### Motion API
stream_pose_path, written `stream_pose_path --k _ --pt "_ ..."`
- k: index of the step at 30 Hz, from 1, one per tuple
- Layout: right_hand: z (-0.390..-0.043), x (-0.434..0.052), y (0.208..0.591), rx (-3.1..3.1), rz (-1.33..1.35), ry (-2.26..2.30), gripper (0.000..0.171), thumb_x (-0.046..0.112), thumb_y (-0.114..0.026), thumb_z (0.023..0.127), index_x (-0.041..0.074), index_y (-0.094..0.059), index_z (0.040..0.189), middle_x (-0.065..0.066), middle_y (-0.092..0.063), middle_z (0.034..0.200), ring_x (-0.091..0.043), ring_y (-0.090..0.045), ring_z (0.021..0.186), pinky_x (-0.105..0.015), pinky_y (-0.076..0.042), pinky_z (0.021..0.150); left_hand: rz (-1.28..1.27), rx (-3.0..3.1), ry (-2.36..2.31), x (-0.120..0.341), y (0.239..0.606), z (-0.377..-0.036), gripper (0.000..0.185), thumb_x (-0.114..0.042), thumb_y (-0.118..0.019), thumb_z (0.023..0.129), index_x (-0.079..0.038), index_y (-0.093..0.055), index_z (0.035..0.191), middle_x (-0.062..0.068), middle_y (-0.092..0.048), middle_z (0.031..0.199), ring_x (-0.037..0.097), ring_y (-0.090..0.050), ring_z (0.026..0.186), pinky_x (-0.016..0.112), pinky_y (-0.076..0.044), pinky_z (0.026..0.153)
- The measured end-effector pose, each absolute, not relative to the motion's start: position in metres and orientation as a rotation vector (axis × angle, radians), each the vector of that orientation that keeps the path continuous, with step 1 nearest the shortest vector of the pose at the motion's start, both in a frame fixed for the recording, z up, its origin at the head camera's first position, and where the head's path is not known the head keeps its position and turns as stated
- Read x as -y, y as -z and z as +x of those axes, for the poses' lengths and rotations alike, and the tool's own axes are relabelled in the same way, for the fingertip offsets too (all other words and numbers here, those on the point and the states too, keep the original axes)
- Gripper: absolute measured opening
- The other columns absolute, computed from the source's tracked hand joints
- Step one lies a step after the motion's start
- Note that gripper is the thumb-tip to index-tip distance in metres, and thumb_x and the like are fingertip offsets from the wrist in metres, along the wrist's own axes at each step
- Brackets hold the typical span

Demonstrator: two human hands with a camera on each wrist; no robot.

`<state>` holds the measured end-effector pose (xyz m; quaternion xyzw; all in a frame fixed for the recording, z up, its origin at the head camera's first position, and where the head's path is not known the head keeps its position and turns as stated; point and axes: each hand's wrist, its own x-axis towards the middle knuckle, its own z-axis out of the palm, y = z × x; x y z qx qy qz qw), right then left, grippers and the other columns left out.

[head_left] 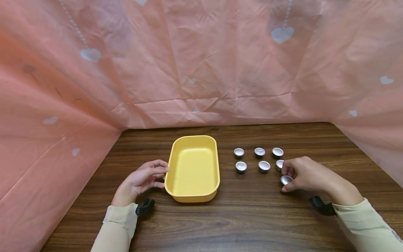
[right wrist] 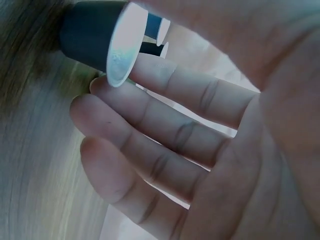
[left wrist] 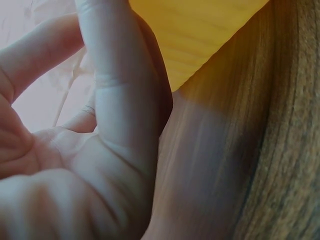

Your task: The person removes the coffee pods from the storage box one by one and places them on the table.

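My right hand (head_left: 303, 175) has its thumb and forefinger on either side of a coffee capsule (head_left: 286, 180), pinching it at the rim. In the right wrist view this capsule (right wrist: 127, 45) shows a dark cup body and a silvery lid, while the other fingers stretch out loosely beneath it. My left hand (head_left: 146, 178) lies against the left wall of a yellow rectangular tub (head_left: 192, 198), fingertips at the rim and fingers relaxed. In the left wrist view, the tub's wall (left wrist: 195, 35) appears beyond the left hand (left wrist: 115, 125).
Several more capsules stand in two rows right of the tub, among them a front-left capsule (head_left: 241, 167) and a back-right one (head_left: 277, 152). Another capsule (head_left: 279, 164) is partly behind the right fingers. A pink curtain (head_left: 201, 70) borders the wooden table (head_left: 239, 224).
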<state>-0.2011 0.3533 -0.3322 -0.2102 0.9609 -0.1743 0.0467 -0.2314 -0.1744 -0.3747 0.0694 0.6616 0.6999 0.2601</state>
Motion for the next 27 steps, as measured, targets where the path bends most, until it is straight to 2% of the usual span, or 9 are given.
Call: stream_pose_path --k 4,9,14,17,21,24,27 --pt "-0.201 -0.355 0.331 -2.959 -0.655 0.539 0.044 0.043 -0.100 0.069 0.022 -0.067 0.088 0.012 -0.064 0.077 0.000 -0.053 0.071 -0.024 -0.045 0.063 0.194 -1.788 -1.897 0.173 0.374 -0.233 0.005 -0.011 -0.059 0.110 -0.013 -0.063 0.109 -0.001 -0.072 0.094 0.012 -0.072 0.085 0.028 -0.067 0.073" --pt "-0.199 -0.353 0.327 -3.046 -0.641 0.528 0.043 0.050 -0.095 0.077 0.018 -0.072 0.094 0.012 -0.071 0.084 -0.004 -0.063 0.079 -0.028 -0.052 0.069 0.206 -1.798 -1.892 0.172 0.372 -0.234 0.004 -0.012 -0.060 0.109 -0.013 -0.064 0.110 0.000 -0.072 0.094 0.012 -0.072 0.085 0.028 -0.067 0.073" --pt "-0.200 -0.345 0.319 -3.118 -0.604 0.568 0.042 0.049 -0.090 0.085 0.014 -0.075 0.104 0.008 -0.075 0.092 -0.011 -0.070 0.087 -0.032 -0.056 0.072 0.195 -1.823 -1.903 0.169 0.372 -0.234 0.004 -0.011 -0.059 0.109 -0.012 -0.063 0.109 -0.001 -0.072 0.095 0.013 -0.073 0.086 0.029 -0.067 0.072" --pt "-0.202 -0.337 0.313 -3.135 -0.634 0.547 0.041 0.048 -0.088 0.088 0.013 -0.075 0.105 0.007 -0.074 0.093 -0.012 -0.068 0.087 -0.033 -0.055 0.072 0.148 -1.893 -1.914 0.166 0.371 -0.232 0.002 -0.011 -0.061 0.107 -0.010 -0.062 0.109 -0.001 -0.072 0.094 0.014 -0.073 0.085 0.031 -0.066 0.070" --pt "-0.202 -0.324 0.301 -3.137 -0.701 0.464 0.038 0.049 -0.086 0.089 0.016 -0.076 0.104 0.007 -0.075 0.095 -0.013 -0.068 0.089 -0.037 -0.056 0.075 0.048 -2.115 -1.888 0.157 0.367 -0.228 0.016 -0.015 -0.067 0.104 -0.005 -0.059 0.114 0.001 -0.070 0.093 0.015 -0.072 0.080 0.033 -0.066 0.066" --pt "-0.199 -0.312 0.289 -3.116 -0.759 0.405 0.032 0.049 -0.084 0.091 0.020 -0.075 0.100 0.011 -0.070 0.092 -0.011 -0.064 0.084 -0.036 -0.052 0.070 -0.029 -2.345 -1.840 0.148 0.357 -0.224 0.029 -0.021 -0.072 0.103 -0.002 -0.057 0.117 0.005 -0.067 0.095 0.016 -0.070 0.074 0.035 -0.066 0.062" --pt "-0.197 -0.299 0.279 -3.107 -0.825 0.345 0.028 0.048 -0.084 0.091 0.023 -0.073 0.096 0.013 -0.063 0.087 -0.008 -0.057 0.078 -0.032 -0.047 0.066 -0.023 -2.611 -1.714 0.136 0.339 -0.221 0.032 -0.025 -0.074 0.102 -0.001 -0.057 0.115 0.009 -0.065 0.097 0.017 -0.069 0.072 0.037 -0.066 0.060"
